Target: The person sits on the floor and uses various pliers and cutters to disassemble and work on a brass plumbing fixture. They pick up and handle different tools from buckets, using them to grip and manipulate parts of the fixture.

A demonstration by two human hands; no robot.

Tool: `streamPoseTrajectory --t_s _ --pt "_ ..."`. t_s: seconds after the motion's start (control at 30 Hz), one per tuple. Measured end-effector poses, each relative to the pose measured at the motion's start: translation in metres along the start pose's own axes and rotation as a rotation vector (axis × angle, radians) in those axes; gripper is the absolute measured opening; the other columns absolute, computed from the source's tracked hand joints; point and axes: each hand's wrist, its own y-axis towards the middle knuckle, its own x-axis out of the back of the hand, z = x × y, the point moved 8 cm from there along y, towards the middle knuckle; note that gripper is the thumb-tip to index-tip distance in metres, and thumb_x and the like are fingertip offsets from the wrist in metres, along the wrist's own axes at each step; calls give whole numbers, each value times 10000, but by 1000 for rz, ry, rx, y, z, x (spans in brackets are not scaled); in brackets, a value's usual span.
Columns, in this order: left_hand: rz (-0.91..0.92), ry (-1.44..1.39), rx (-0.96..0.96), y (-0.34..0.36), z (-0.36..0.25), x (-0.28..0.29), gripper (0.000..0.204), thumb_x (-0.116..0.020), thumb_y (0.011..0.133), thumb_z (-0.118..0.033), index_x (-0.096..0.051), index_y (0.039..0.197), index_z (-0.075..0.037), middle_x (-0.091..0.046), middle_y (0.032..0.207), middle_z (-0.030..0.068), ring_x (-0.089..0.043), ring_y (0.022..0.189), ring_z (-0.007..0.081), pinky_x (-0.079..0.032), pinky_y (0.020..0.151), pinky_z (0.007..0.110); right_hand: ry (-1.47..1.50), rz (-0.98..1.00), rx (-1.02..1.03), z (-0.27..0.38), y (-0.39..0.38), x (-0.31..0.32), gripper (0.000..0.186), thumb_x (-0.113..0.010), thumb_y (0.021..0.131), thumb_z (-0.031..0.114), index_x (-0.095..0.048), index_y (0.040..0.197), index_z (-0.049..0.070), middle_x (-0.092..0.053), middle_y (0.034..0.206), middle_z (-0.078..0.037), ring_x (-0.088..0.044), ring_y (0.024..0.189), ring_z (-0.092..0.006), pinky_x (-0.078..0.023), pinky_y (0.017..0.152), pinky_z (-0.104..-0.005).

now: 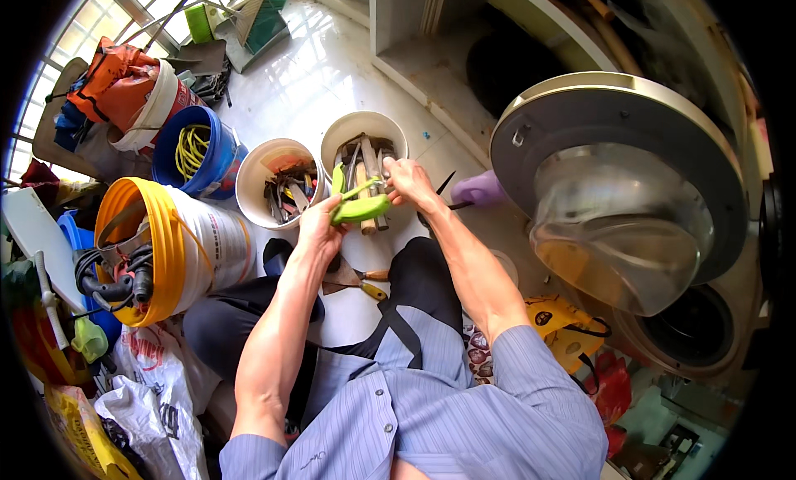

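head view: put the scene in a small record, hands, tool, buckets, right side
left hand: grips a bright green-handled hand tool
right hand: bent fingers at that tool's far end; exact grip unclear
ahead, right: round off-white bucket with wooden-handled tools leaning over its near rim
ahead, left: round white bucket of mixed hand tools
left side: blue bucket of coiled yellow cable; white bucket with yellow rim, tipped sideways
right side: round grey door with clear bulging window
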Motion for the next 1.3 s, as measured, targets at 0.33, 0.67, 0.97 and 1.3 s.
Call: streamPoseTrajectory --t_s 0.33,0.67,0.97,1.3 --pt "-179 588 -279 30 24 43 760 -761 890 -376 -492 1443 70 -613 1361 203 -597 1225 254 -448 1040 347 -11 -384 -136 -251 -80 83 309 -595 943 233 -696 1109 -8 -733 898 -121 -700 665 -162 -550 592 -304" --pt "-187 707 -216 30 24 51 849 -723 894 -517 -469 1452 70 -604 1342 198 -594 1194 254 -451 1026 368 -764 -409 117 -276 -97 84 650 -745 825 195 -508 1406 26 -538 1356 -263 -530 1235 -452 -452 1010 -533" --pt "-214 935 -542 -52 -35 20 597 -724 919 -306 -549 1349 70 -643 1281 213 -624 1183 248 -470 1033 347 -839 -345 62 -281 -63 64 350 -678 769 120 -555 1064 -24 -665 1033 -261 -640 1013 -443 -471 927 -560" --pt "132 827 -461 -90 -39 -29 314 -693 971 -218 -676 1184 12 -705 1052 52 -643 964 106 -493 875 241 -674 -559 573 -153 -175 87 462 -671 711 12 -562 1159 4 -609 990 -221 -607 935 -423 -496 825 -474"
